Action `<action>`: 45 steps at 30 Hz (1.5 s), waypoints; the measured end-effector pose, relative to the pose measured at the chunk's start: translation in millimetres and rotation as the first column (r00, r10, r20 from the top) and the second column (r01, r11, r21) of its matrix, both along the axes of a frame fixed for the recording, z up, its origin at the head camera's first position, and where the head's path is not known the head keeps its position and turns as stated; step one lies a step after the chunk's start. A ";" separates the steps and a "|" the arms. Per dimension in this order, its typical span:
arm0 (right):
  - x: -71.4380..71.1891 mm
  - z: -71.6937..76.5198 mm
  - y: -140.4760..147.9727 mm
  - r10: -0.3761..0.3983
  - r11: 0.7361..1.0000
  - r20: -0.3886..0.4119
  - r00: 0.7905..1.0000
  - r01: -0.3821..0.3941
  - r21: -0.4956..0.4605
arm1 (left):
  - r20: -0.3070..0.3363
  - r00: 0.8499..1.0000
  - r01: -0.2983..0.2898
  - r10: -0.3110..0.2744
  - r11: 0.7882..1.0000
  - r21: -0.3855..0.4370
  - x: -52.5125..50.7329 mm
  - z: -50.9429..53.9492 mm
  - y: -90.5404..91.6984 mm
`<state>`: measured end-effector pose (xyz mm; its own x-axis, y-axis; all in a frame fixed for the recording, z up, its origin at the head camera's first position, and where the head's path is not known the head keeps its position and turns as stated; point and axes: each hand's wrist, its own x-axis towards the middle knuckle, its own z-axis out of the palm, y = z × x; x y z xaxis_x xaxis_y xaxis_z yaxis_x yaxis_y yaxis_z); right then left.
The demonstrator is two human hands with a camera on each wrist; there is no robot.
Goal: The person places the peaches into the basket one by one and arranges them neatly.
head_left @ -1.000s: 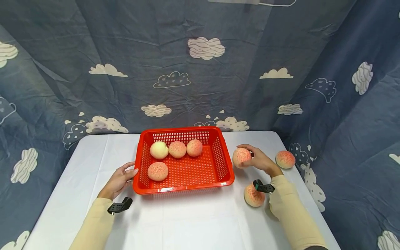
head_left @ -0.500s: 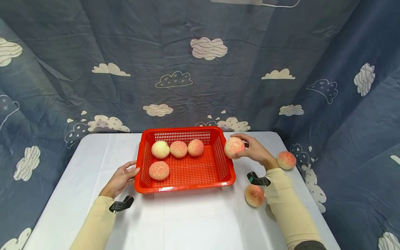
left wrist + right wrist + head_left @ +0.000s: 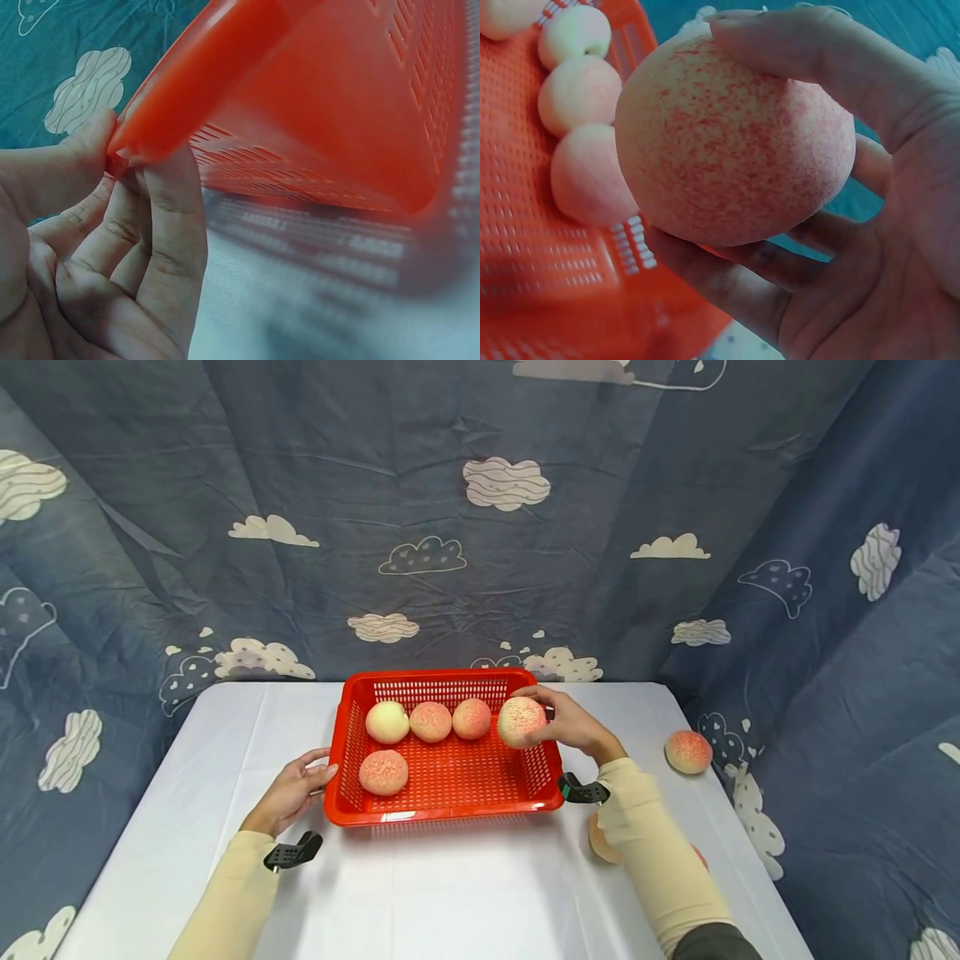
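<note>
In the head view a red perforated basket (image 3: 465, 777) stands on the white table. My left hand (image 3: 291, 793) pinches its left rim between thumb and fingers, and the left wrist view shows the rim (image 3: 172, 97) in that grip. My right hand (image 3: 573, 722) holds a speckled peach (image 3: 521, 722) over the basket's right side; fingers and thumb curl round the peach (image 3: 735, 142) in the right wrist view. Inside the basket a pale peach (image 3: 387, 722) and two pink ones (image 3: 431, 722), (image 3: 472, 718) form a back row, with another peach (image 3: 383, 772) at the front left.
One peach (image 3: 687, 752) lies near the table's right edge. Another peach (image 3: 602, 839) is partly hidden by the right forearm, and a sliver of one more (image 3: 701, 857) shows beyond the sleeve. A dark cloud-patterned cloth (image 3: 420, 452) hangs behind the table (image 3: 450, 893).
My right hand has carried the peach leftward from beside the basket to over its right side. The left hand keeps its grip on the rim.
</note>
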<state>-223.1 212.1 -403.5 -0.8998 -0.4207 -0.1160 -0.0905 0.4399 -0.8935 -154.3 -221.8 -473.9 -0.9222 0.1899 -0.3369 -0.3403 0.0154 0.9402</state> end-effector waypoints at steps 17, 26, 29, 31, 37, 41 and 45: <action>-11.5 -12.7 -66.8 0.075 0.996 0.077 0.994 -0.079 0.042 | 0.028 0.999 -0.027 0.028 0.999 -0.028 -0.3 -1.0 2.7; -12.0 -22.7 -98.9 0.135 0.986 0.094 0.986 -0.143 0.086 | 0.032 0.999 -0.022 0.023 0.999 -0.029 -1.3 -2.6 3.2; -12.4 -27.8 -110.4 0.128 0.986 0.113 0.985 -0.138 0.088 | 0.031 0.999 -0.027 0.028 0.999 -0.034 -1.9 -2.0 1.3; -12.6 -32.1 -116.8 0.106 0.990 0.169 0.980 -0.120 0.075 | 0.028 0.999 -0.020 0.021 0.999 -0.030 -2.0 -1.8 0.8; -11.6 -44.9 -131.7 0.088 0.992 0.267 0.960 -0.108 0.061 | 0.029 0.999 -0.018 0.018 1.000 -0.019 -1.7 -3.0 0.3; -10.9 -53.3 -139.0 0.116 0.982 0.219 0.969 -0.145 0.122 | 0.023 1.000 -0.018 0.018 1.000 -0.011 -1.8 -3.4 -0.3; -10.1 -59.7 -145.1 0.119 0.975 0.196 0.973 -0.152 0.160 | 0.019 1.000 -0.018 0.018 1.000 -0.004 -1.4 -2.7 0.6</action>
<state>-233.2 66.9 -463.2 -0.7919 -0.4961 -0.3561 -0.0009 0.5841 -0.8117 -155.7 -221.2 -476.6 -0.9188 0.1718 -0.3554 -0.3588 0.0122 0.9333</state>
